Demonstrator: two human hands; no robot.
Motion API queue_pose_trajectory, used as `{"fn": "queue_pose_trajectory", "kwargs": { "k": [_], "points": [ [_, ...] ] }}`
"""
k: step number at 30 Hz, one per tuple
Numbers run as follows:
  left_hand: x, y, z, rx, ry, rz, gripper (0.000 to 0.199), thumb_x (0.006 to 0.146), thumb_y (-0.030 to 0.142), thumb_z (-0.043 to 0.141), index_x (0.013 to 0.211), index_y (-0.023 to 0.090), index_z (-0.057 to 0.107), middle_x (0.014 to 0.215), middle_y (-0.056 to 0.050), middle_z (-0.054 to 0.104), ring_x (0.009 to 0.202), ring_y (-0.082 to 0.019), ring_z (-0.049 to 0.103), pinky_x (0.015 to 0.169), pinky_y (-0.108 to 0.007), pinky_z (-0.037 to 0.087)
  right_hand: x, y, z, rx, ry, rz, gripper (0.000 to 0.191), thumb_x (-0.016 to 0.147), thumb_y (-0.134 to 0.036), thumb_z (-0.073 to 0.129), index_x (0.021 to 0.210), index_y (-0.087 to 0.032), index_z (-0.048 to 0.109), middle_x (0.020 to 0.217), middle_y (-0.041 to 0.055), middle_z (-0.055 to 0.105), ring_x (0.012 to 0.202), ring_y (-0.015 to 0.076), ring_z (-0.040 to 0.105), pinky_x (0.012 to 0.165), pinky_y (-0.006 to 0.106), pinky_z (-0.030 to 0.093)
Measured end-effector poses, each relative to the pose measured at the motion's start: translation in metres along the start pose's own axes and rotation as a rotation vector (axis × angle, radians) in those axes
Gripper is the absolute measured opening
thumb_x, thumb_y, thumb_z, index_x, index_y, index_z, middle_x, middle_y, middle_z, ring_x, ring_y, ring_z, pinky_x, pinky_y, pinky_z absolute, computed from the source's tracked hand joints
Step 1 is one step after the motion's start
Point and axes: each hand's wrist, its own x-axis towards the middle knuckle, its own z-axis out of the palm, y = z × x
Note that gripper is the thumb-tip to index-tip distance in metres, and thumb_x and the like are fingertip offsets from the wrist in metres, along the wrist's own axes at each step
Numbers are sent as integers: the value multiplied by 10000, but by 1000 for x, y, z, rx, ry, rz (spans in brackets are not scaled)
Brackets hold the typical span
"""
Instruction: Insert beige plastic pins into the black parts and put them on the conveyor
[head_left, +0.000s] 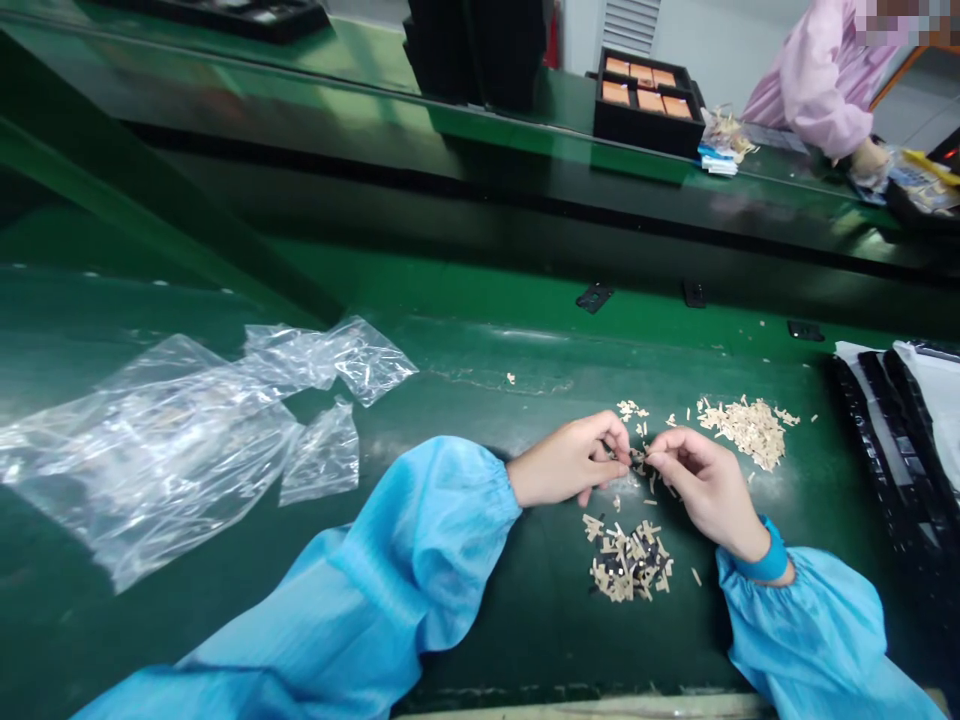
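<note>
My left hand [576,458] and my right hand [703,482] meet above the green table, thumbs and forefingers pinched close together. Whatever sits between the fingertips is too small to make out. Below them lies a pile of mixed beige and black small strips [631,560]. Beyond my right hand spreads a larger heap of small beige pieces [750,430]. A few loose beige bits [632,410] are scattered just past the fingertips. A blue band [765,556] circles my right wrist, and both arms wear blue sleeves.
Crumpled clear plastic bags [195,440] cover the left of the green table [465,560]. Black trays with white sheets [892,410] stand at right. Several flat black parts [595,297] lie farther back. A raised shelf carries a black box with orange blocks [649,100]; a person in pink [814,80] works beyond.
</note>
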Motion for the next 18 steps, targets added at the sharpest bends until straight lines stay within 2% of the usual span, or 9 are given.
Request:
{"fn": "queue_pose_trajectory", "kwargs": {
  "k": [2,4,8,10,13,15,18],
  "points": [
    [1,2,3,-84,17,-15,132,854,191,635,977,171,592,720,40,666,386,-52,487,355,-160,400,-1,0,3,-109,73,-126,191,975,-349,612,855,-212,672,771,31,652,654,157,554,597,282,444],
    [1,3,4,-100,-27,-17,88,904,234,573,934,155,596,724,9,678,432,-62,526,358,-150,413,-2,0,4,-182,110,-215,153,983,-290,601,866,-218,670,814,39,672,706,168,586,636,289,467],
    [3,-1,5,-121,-99,-46,215,956,333,508,898,143,592,733,-40,713,519,-93,604,357,-134,419,-2,2,3,-225,159,-236,118,981,-255,604,887,-220,666,831,42,679,722,175,613,634,292,485],
    [3,-3,4,-121,-42,-30,206,934,348,560,895,148,585,755,-36,714,514,-84,589,349,-126,408,-2,3,3,-225,188,-226,119,978,-264,608,888,-219,671,827,44,678,714,179,619,619,293,491],
    [4,-3,3,-121,109,17,226,922,366,584,880,144,599,807,-34,700,493,-59,539,347,-126,404,-3,3,5,-255,243,-252,124,979,-266,606,885,-221,672,821,47,680,696,181,619,607,299,500],
    [5,0,5,-135,112,27,280,940,398,551,879,135,626,825,-45,697,498,-61,537,349,-136,413,-4,5,7,-305,277,-298,117,984,-249,598,896,-227,672,839,57,695,720,191,637,627,313,517],
    [9,4,10,-171,51,27,351,945,453,541,843,132,640,800,-49,691,500,-72,543,348,-150,409,-7,8,10,-383,276,-380,103,983,-192,597,967,-239,688,897,72,724,808,212,677,715,348,551]
  ]
}}
